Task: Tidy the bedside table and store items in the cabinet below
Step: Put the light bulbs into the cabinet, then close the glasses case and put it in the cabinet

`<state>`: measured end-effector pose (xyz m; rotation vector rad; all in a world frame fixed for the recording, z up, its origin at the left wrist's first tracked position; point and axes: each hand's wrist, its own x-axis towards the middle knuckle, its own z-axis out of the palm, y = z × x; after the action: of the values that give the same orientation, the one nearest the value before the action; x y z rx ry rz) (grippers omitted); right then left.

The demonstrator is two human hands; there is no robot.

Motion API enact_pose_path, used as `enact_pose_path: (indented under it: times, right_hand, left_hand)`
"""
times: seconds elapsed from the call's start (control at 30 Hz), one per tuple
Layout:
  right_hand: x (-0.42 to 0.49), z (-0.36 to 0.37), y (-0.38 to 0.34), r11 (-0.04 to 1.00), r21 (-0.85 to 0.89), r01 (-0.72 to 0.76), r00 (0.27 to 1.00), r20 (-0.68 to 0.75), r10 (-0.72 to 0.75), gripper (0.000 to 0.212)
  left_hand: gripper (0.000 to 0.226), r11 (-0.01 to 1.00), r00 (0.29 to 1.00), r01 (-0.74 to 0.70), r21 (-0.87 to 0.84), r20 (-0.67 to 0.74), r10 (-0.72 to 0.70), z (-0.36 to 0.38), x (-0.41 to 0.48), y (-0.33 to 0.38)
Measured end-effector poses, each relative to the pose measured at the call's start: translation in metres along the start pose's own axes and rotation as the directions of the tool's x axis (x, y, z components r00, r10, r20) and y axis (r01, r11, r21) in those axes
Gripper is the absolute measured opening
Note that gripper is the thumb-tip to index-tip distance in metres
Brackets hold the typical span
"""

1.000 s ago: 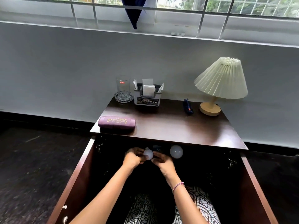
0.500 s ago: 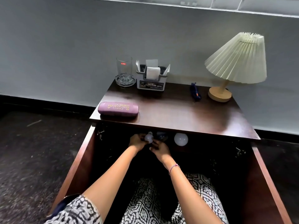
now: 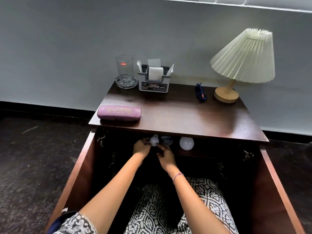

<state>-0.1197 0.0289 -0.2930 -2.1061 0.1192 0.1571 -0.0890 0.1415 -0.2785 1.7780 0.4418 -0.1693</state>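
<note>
Under the desk (image 3: 185, 115) lip, inside the cabinet (image 3: 81, 174), my left hand (image 3: 141, 147) pinches the small bulb (image 3: 154, 141), base up; my right hand (image 3: 166, 157) curls just beneath, grip unclear. Left is nearer.

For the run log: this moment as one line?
left hand: holds small bulb inside cabinet | right hand: fingertips near bulb, grip unclear | larger bulb: untouched | purple case: on tabletop

Grey wall (image 3: 67, 48) (black skirting (image 3: 42, 109)) above dark speckled floor (image 3: 33, 166).
</note>
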Motion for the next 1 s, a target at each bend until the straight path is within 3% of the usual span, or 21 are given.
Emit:
enact_pose_path:
  times: [0.13,0.3,0.5,0.67,0.73,0.87,0.93,1.0]
  right_hand:
    - [0.002,-0.004,-0.004,0.997,-0.055,0.062,0.998,0.007,-0.062,0.05]
    - [-0.019,-0.001,-0.014,0.991,0.106,0.084,0.994,-0.082,-0.075,0.043]
    - [-0.052,-0.009,-0.031,0.946,0.17,0.276,0.945,-0.225,-0.235,0.033]
    - [-0.062,-0.022,-0.06,0.872,0.128,0.472,0.847,-0.34,-0.408,0.033]
    - [-0.061,-0.027,-0.074,0.835,0.093,0.542,0.803,-0.351,-0.482,0.029]
    - [-0.052,-0.032,-0.104,0.781,0.042,0.624,0.746,-0.33,-0.578,0.029]
    - [-0.045,-0.032,-0.119,0.774,0.049,0.631,0.75,-0.291,-0.594,0.036]
    - [-0.037,-0.03,-0.13,0.802,0.022,0.597,0.778,-0.259,-0.572,0.039]
  left_hand:
    - [0.034,0.999,1.0,-0.031,0.028,0.005,0.031,0.002,-0.007,0.01]
    - [0.026,0.971,0.972,-0.196,0.14,-0.104,0.211,-0.007,-0.033,0.016]
    - [0.017,0.83,0.854,-0.414,0.373,-0.158,0.496,-0.019,-0.074,0.034]
    - [0.015,0.763,0.735,-0.56,0.323,-0.23,0.638,-0.034,-0.095,0.056]
    - [0.016,0.72,0.653,-0.598,0.352,-0.307,0.692,-0.044,-0.097,0.067]
    - [0.017,0.664,0.472,-0.503,0.553,-0.468,0.747,-0.07,-0.084,0.093]
    - [0.024,0.708,0.458,-0.444,0.55,-0.54,0.706,-0.087,-0.072,0.104]
    - [0.035,0.77,0.488,-0.413,0.487,-0.595,0.638,-0.102,-0.062,0.112]
